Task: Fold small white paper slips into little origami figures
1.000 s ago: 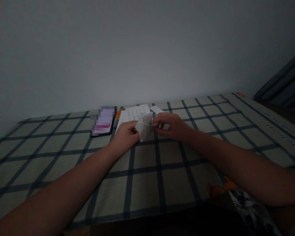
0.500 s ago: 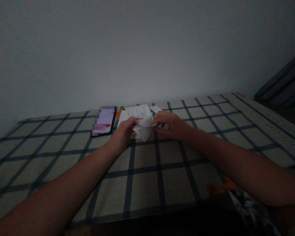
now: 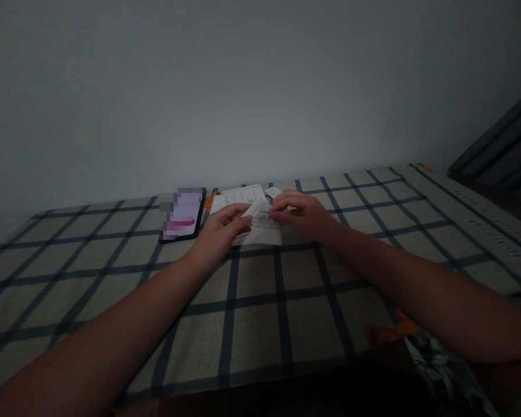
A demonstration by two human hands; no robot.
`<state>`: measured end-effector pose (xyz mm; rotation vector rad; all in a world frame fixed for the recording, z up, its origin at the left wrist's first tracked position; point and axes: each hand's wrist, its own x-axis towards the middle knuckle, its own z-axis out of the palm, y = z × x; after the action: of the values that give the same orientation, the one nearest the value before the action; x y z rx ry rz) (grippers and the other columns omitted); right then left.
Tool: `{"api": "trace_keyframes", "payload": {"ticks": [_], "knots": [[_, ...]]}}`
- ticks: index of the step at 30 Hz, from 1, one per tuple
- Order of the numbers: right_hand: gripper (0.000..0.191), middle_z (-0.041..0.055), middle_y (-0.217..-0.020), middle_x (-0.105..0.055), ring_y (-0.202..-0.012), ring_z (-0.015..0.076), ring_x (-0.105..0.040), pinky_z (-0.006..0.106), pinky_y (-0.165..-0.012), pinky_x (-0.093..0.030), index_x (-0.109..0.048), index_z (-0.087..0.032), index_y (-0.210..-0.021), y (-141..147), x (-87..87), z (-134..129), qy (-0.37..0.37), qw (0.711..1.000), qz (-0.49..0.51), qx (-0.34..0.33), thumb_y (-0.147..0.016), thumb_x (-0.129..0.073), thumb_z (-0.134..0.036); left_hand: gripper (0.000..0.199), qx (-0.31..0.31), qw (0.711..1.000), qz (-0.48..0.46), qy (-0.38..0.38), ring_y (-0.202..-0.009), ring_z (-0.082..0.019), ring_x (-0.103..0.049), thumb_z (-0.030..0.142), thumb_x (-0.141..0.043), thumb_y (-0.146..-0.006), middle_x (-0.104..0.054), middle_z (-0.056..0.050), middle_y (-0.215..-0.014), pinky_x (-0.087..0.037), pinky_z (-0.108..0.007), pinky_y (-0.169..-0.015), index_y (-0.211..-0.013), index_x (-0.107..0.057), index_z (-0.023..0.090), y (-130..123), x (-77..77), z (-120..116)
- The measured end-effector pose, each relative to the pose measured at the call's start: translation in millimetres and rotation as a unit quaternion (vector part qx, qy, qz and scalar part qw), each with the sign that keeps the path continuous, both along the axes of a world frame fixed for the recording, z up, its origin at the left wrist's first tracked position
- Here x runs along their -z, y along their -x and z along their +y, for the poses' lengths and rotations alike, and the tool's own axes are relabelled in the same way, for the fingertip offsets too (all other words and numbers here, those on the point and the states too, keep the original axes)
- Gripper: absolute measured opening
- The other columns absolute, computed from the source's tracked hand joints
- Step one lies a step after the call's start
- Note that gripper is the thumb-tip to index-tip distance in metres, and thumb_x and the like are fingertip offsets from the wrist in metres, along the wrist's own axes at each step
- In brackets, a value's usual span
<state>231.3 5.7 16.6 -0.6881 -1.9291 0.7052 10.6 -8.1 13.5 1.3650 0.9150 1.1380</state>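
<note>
A thin white printed paper [image 3: 265,229], creased and partly folded, is held up between both hands above the checked cloth. My left hand [image 3: 223,229] pinches its left edge between thumb and fingers. On the other side, my right hand [image 3: 301,213] has its fingertips closed on the paper's upper right part. Behind them lies a flat white printed sheet or booklet [image 3: 238,196], partly covered by my left hand and the paper. A small white slip [image 3: 273,191] lies just beyond my right fingers.
A phone [image 3: 183,214] with a lit, partly blurred screen lies left of the hands. The checked cloth [image 3: 256,324] covers the surface up to a pale wall [image 3: 260,92]. Dark striped fabric [image 3: 503,145] stands at the far right.
The paper was bunched with its corner pointing down; now it is spread flatter, with a straight lower edge. My right fingers have shifted slightly up along it.
</note>
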Motion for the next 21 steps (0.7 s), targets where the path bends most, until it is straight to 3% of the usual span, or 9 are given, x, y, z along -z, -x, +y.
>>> {"api": "trace_keyframes", "payload": {"ticks": [6,10,13,21], "knots": [[0.021,0.0038,-0.085,-0.068,-0.077,0.0138,-0.062,0.027,-0.066,-0.050,-0.071,-0.017,-0.085,4.4,-1.9,-2.5,0.086,0.995,0.051,0.030,-0.079,-0.073,-0.037,0.028,0.054,0.998,-0.015,0.010,-0.076,-0.015,-0.069,0.022,-0.071,-0.072,-0.074,-0.003,-0.096,-0.052,-0.026,-0.069,-0.098,-0.060,0.021,-3.4,-1.4,-3.2],[0.023,0.0034,-0.082,-0.070,-0.074,0.0134,-0.063,0.028,-0.067,-0.052,-0.070,-0.016,-0.086,7.0,-3.4,-4.1,0.121,0.989,0.074,0.035,-0.077,-0.075,-0.036,0.033,0.067,0.997,-0.017,0.015,-0.085,-0.018,-0.070,0.024,-0.070,-0.075,-0.074,-0.005,-0.099,-0.052,-0.028,-0.073,-0.107,-0.063,0.022,-2.5,0.0,-3.0],[0.022,0.0035,-0.083,-0.070,-0.076,0.0137,-0.064,0.028,-0.069,-0.052,-0.069,-0.016,-0.086,7.7,-2.8,-4.1,0.111,0.991,0.070,0.035,-0.077,-0.075,-0.035,0.027,0.050,0.999,0.013,0.006,-0.093,-0.021,-0.069,0.031,-0.068,-0.080,-0.074,-0.007,-0.101,-0.052,-0.031,-0.078,-0.104,-0.070,0.020,-0.3,0.6,-2.9],[0.016,0.0043,-0.088,-0.069,-0.080,0.0139,-0.064,0.026,-0.066,-0.051,-0.070,-0.017,-0.087,7.6,-1.8,-6.3,0.055,0.998,0.026,0.022,-0.080,-0.072,-0.032,0.031,-0.006,0.993,0.111,-0.043,-0.077,-0.018,-0.066,0.044,-0.075,-0.076,-0.075,-0.005,-0.088,-0.051,-0.031,-0.071,-0.095,-0.074,0.019,-1.6,-3.0,-5.9]]}}
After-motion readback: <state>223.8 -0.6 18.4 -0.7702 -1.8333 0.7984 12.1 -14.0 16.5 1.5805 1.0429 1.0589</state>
